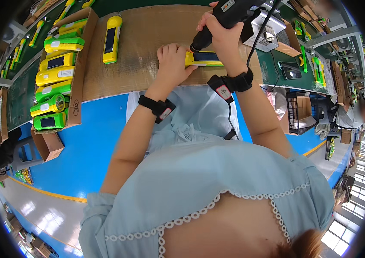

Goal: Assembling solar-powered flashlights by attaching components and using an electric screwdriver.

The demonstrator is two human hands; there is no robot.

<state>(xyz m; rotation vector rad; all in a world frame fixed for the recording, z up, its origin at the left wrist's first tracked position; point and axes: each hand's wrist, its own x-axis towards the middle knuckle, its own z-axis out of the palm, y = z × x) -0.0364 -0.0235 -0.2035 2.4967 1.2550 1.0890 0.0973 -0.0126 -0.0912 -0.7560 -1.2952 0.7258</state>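
Note:
A yellow flashlight with a dark solar panel lies crosswise on the brown cardboard work surface. At its left end, my left hand is closed on it, with the thumb along its near edge. My right hand grips a black power drill, tilted with its nose pointing down at the flashlight's left end. Whether the tip touches the flashlight is too small to tell. The flashlight's right end is partly hidden behind my right hand and wrist. A second yellow flashlight lies on the cardboard, left of my left hand.
To the left, an open cardboard box holds several yellow and green flashlights. A metal box-shaped device stands right of the drill, near its black cable. Farther right are a phone and a black crate.

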